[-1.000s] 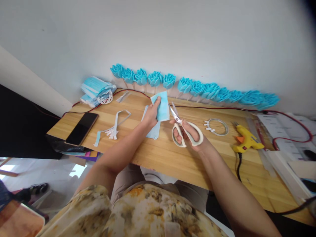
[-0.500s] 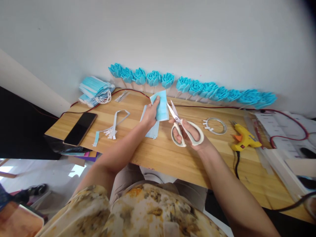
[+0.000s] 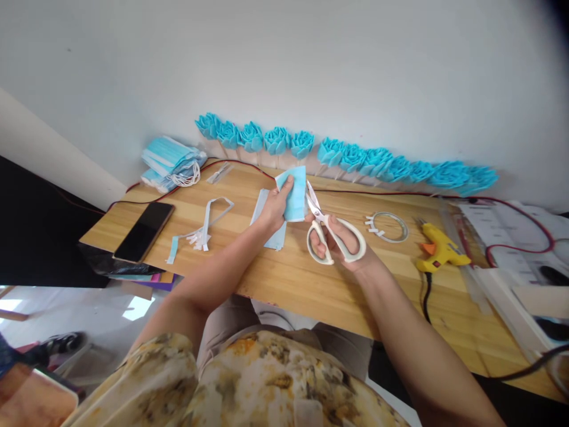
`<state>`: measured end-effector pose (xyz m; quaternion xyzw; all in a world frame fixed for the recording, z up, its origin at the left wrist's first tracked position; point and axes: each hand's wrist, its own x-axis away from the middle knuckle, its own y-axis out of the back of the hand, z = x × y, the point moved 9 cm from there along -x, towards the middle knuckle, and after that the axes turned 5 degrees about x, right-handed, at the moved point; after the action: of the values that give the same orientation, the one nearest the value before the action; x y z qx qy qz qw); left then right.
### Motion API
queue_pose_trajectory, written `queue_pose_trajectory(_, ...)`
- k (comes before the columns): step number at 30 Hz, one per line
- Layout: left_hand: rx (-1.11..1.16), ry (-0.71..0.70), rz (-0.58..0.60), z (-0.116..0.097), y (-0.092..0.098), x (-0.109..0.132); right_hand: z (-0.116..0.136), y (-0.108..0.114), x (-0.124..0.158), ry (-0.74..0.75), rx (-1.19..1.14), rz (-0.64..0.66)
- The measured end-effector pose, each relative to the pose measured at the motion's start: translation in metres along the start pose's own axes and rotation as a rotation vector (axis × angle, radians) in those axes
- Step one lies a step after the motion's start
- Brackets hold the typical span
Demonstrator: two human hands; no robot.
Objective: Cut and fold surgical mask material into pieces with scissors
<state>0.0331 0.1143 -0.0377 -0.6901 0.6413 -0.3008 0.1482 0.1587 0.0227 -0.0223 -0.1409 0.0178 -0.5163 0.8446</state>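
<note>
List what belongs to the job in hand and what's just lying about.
Belongs, by the look of it: scissors in the right hand; blue piece in the left hand; sheet under the left hand; probably masks, flowers, glue gun.

Lying about, seemingly: phone, white strips.

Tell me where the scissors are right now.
In the head view, the white-handled scissors are in the right hand, a little right of centre, pointing up beside the right edge of the light-blue mask sheet in the left hand.
</note>
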Motion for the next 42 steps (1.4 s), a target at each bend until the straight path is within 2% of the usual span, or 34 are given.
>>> queue_pose_trajectory(15,0.079,0.027,-0.038,0.002,-0.002,0.005,0.002,0.000,-0.001,0.010,0.002,-0.047)
queue_pose_trajectory(25,0.132,-0.010,0.070,0.001,-0.007,0.003,0.001,0.002,-0.001,0.022,-0.011,-0.034)
queue_pose_trajectory(36,0.154,0.035,0.104,-0.003,-0.013,0.007,0.007,-0.003,0.000,0.032,0.040,-0.024)
queue_pose_trajectory(42,0.180,0.065,0.083,-0.001,-0.009,0.003,0.007,-0.001,0.001,0.030,0.043,-0.033)
